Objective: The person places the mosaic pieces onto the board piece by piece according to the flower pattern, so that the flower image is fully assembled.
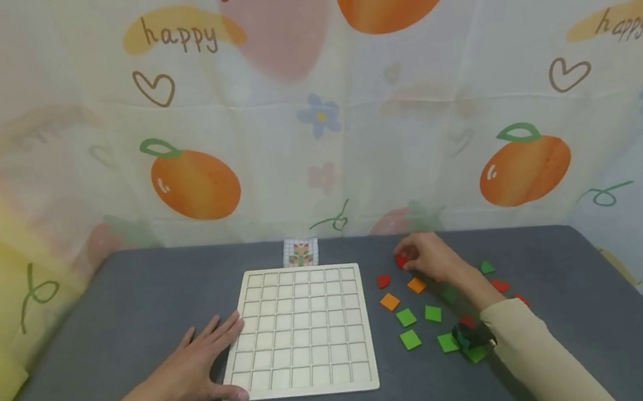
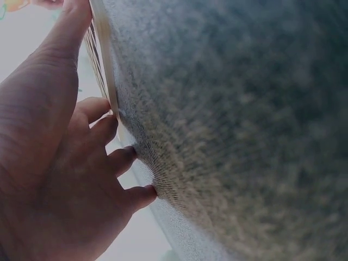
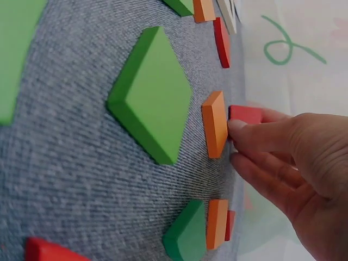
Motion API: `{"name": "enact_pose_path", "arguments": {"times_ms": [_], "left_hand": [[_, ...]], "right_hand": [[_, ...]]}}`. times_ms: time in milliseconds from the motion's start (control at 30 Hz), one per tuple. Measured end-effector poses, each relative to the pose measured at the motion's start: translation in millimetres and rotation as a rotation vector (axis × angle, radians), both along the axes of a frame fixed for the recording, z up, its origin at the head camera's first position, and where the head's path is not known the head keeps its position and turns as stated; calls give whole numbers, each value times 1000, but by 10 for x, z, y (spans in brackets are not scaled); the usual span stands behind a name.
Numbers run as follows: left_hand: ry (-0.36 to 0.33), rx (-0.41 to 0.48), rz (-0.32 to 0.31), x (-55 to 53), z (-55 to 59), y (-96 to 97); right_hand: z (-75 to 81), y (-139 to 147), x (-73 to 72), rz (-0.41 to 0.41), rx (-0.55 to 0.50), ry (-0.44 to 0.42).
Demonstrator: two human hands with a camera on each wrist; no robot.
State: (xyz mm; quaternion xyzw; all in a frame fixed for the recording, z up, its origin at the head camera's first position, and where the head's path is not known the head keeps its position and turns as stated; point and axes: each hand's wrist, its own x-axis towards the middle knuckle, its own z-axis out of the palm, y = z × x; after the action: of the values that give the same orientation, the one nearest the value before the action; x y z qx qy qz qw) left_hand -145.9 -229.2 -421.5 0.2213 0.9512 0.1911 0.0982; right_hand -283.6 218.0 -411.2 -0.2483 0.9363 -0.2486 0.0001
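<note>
A pale wooden board (image 1: 308, 396) with a grid of square cells lies flat on the grey cloth. My left hand (image 1: 193, 368) rests along its left side, fingers spread, fingertips at the edge and thumb at the near left corner. In the left wrist view, the thumb lies against the board's edge (image 2: 103, 49) and the other fingertips touch the cloth. Right of the board, my right hand (image 1: 431, 257) pinches a red tile (image 3: 244, 113) between thumb and fingers. Close by lie an orange tile (image 1: 416, 285) and a red rounded tile (image 1: 383, 280).
Several green square tiles (image 1: 406, 317) lie scattered right of the board, with more red and green pieces (image 1: 487, 267) beyond the right forearm. A small pattern card (image 1: 300, 251) lies behind the board. A fruit-printed curtain (image 1: 290, 163) hangs at the table's back.
</note>
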Motion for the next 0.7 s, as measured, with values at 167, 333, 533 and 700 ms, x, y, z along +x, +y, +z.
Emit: {"name": "enact_pose_path", "arguments": {"times_ms": [167,333,533,700], "left_hand": [[-3,4,7,14,-24,-15],[17,13,-6,14,-27,-17],[30,10,-10,10,-22,-13],[23,8,-10,8,-17,-6]], "right_hand": [[-13,-8,-14,31,-15,-4],[-2,-33,-36,43,-34,14],[71,-106,-23,14,-31,-5],[123,-164,-18,7,-41,-15]]}}
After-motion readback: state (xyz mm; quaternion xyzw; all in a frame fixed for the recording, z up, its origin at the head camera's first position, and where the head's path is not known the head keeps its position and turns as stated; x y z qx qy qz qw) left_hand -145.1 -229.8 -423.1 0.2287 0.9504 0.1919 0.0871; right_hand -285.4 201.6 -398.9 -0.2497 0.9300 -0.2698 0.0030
